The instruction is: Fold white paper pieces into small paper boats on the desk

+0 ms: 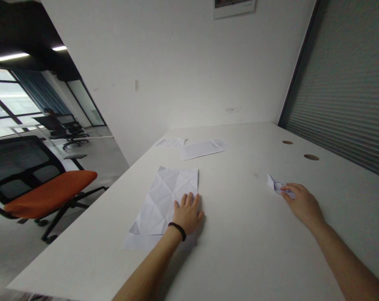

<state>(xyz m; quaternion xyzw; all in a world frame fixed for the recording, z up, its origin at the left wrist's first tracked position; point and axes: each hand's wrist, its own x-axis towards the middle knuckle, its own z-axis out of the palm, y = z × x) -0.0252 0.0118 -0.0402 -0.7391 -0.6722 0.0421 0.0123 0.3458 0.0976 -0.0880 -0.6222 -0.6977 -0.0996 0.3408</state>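
A creased sheet of white paper (164,200) lies on the left part of the white table, its fold lines crossing in triangles. My left hand (187,213), with a black band at the wrist, rests on the sheet's right edge with fingers spread. Beneath the near end of that sheet, another white sheet (139,242) shows. Farther right, my right hand (302,202) pinches a small folded paper piece (273,184) between thumb and fingers, at the tabletop. The fingers cover part of this folded piece.
Printed sheets (202,149) lie at the far end of the table (239,246), near the wall. Two round holes (311,157) are cut near the right edge, beside a blind-covered window (342,92). An orange-seated chair (54,192) stands on the floor at left.
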